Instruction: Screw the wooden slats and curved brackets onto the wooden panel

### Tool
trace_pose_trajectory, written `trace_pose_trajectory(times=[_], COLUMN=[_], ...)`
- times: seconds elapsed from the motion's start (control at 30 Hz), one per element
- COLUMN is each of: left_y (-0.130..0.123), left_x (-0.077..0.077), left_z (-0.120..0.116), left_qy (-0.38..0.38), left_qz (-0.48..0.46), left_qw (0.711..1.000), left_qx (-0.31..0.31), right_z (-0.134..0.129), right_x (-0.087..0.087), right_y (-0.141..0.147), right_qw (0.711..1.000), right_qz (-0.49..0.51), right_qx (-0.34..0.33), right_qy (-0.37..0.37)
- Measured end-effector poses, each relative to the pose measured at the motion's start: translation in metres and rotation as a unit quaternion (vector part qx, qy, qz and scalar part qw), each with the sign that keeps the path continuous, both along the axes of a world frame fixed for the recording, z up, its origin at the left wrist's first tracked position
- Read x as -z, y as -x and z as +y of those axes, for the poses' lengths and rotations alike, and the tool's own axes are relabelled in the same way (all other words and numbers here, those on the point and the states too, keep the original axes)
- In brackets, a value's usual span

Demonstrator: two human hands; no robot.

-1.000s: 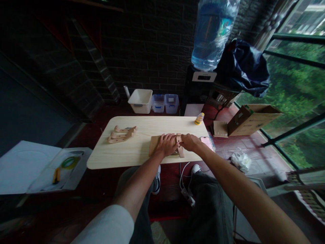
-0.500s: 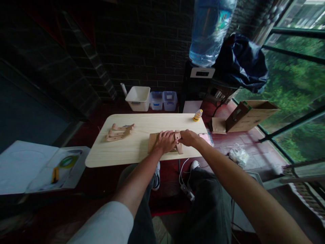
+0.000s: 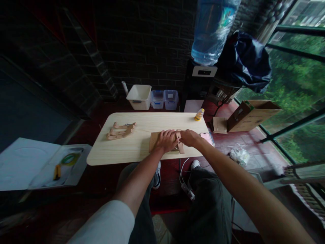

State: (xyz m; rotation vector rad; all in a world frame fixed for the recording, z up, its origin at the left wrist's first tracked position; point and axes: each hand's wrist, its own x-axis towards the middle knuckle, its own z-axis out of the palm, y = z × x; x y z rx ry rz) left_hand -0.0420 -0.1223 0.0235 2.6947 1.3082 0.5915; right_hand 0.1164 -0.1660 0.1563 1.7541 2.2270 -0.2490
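On the pale table point(image 3: 127, 149) lies a flat brown board point(image 3: 153, 140) near the front edge. My left hand point(image 3: 168, 140) rests over the board with its fingers spread, against a light wooden piece point(image 3: 180, 147) at the board's right end. From the right, my right hand point(image 3: 189, 138) is closed at the upper part of that wooden piece; what its fingers pinch is too small to make out. Several curved wooden parts point(image 3: 121, 132) lie at the table's left. A small bottle with a yellow base point(image 3: 199, 115) stands at the back right.
A phone point(image 3: 206, 137) lies at the table's right edge. Behind the table are a white bin point(image 3: 139, 97), two clear bins and a water dispenser point(image 3: 204, 71). An open case point(image 3: 71, 166) is at left, a cardboard box point(image 3: 250, 117) at right.
The whole view has shifted slightly. Both hands keep their places at the board and the wooden piece, with no clear movement of either.
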Motion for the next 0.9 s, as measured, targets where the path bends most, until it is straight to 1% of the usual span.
trace_pose_trajectory(times=[0.1, 0.17, 0.27, 0.37, 0.6, 0.7, 0.8, 0.9], left_y=[0.000, -0.001, 0.000, 0.000, -0.001, -0.001, 0.000, 0.000], left_x=[-0.002, -0.002, -0.002, 0.000, -0.002, -0.002, -0.002, 0.000], left_z=[-0.001, -0.002, -0.003, -0.002, -0.002, -0.002, -0.002, -0.001], left_qy=[-0.001, -0.006, -0.016, -0.016, 0.000, -0.009, -0.010, -0.008], left_qz=[0.001, -0.003, -0.005, -0.002, 0.000, -0.006, -0.010, -0.006], left_qw=[1.000, 1.000, 1.000, 1.000, 1.000, 1.000, 1.000, 1.000], left_qx=[-0.003, -0.004, -0.002, -0.004, -0.005, 0.000, -0.001, -0.001], right_z=[-0.001, -0.002, -0.004, -0.005, -0.004, -0.001, 0.000, -0.002], right_x=[-0.002, -0.005, -0.011, -0.013, -0.001, 0.000, -0.005, -0.010], right_y=[0.000, 0.002, 0.005, 0.006, 0.003, 0.004, 0.005, 0.004], right_qw=[1.000, 1.000, 0.999, 0.999, 1.000, 1.000, 0.999, 0.998], right_qz=[0.006, 0.016, 0.007, -0.002, -0.011, -0.021, -0.019, -0.006], right_qx=[0.011, -0.008, -0.036, -0.037, 0.017, -0.011, -0.045, -0.057], right_qy=[0.015, 0.020, 0.007, -0.010, -0.012, 0.002, 0.002, -0.011])
